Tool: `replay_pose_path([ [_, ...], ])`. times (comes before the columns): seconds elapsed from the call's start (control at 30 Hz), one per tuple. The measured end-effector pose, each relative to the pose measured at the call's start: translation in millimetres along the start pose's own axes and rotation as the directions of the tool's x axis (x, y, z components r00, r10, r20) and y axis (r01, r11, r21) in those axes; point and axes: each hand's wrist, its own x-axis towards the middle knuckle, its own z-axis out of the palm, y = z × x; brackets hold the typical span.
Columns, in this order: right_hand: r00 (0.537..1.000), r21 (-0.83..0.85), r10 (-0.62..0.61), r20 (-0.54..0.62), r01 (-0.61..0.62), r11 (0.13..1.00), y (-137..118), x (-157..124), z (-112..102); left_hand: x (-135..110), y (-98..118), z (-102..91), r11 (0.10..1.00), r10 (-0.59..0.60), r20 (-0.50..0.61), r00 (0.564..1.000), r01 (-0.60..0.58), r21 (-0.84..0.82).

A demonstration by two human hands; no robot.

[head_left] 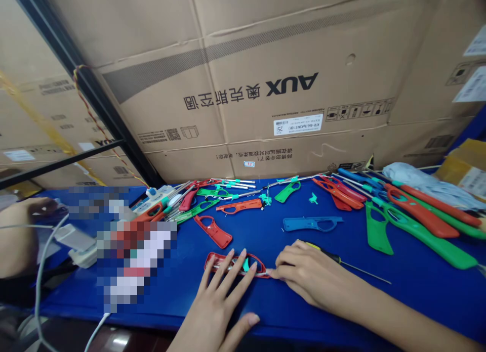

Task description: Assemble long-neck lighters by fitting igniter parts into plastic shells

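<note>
Red lighter shell (211, 260) near centre on worktop (261, 235). Left hand (218, 299): grip open, fingers splayed over shell. Right hand (306, 271): fingers bunched at shell's right end, can't tell what's pinched. Screwdriver (329, 254) just beyond right hand.
</note>
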Motion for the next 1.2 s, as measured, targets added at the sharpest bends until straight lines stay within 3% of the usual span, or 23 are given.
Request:
replay_pose_path([
  [0.23,0.999,-0.129,-0.050,0.014,0.051,0.990,-7,10,0,-2,7,-0.5,0.999,-0.022,0.041,0.999,0.023,-0.027],
  [0.3,0.998,-0.145,-0.067,-0.002,0.066,0.987,-7,10,0,0,0,-6.0,0.997,-0.022,0.070,0.997,0.027,-0.069],
  [0.4,0.997,-0.193,-0.072,-0.010,0.069,0.979,-7,11,-1,10,-36,-15.0,0.991,-0.044,0.092,0.995,0.055,-0.123],
  [0.47,0.998,-0.241,-0.068,0.005,0.067,0.968,-9,13,0,20,-72,-18.7,0.993,-0.094,0.049,0.994,0.097,-0.062],
  [0.53,0.998,-0.269,-0.065,0.022,0.069,0.961,-11,14,0,32,-105,-19.5,0.994,-0.104,0.104,0.989,0.099,0.051],
  [0.6,0.998,-0.269,-0.061,0.030,0.067,0.961,-14,15,-1,42,-128,-17.6,0.996,-0.006,0.198,0.980,-0.011,0.089],
  [0.7,0.999,-0.208,-0.032,0.001,0.032,0.978,-17,13,-7,49,-141,-12.1,0.977,0.156,0.209,0.965,-0.182,0.109],
  [0.83,0.989,0.009,0.034,-0.145,-0.033,0.999,-15,11,-23,50,-138,-11.6,0.962,0.237,0.063,0.969,-0.243,0.126],
  [0.9,0.967,0.171,0.113,-0.227,-0.074,0.983,-11,14,-31,51,-130,-18.8,0.973,0.218,-0.108,0.970,-0.207,0.100],
  [1.0,0.912,0.440,0.245,-0.328,-0.082,0.894,0,25,-38,55,-107,-37.6,0.986,0.165,-0.341,0.926,-0.166,0.025],
  [1.07,0.876,0.636,0.334,-0.347,-0.042,0.770,6,34,-38,57,-86,-51.5,0.968,0.233,-0.351,0.907,-0.251,-0.005],
  [1.13,0.894,0.778,0.334,-0.298,0.025,0.627,10,40,-37,59,-65,-62.8,0.939,0.327,-0.305,0.894,-0.343,0.004],
  [1.2,0.936,0.831,0.268,-0.230,0.045,0.555,12,42,-35,57,-50,-69.3,0.893,0.444,-0.274,0.853,-0.447,0.055],
])
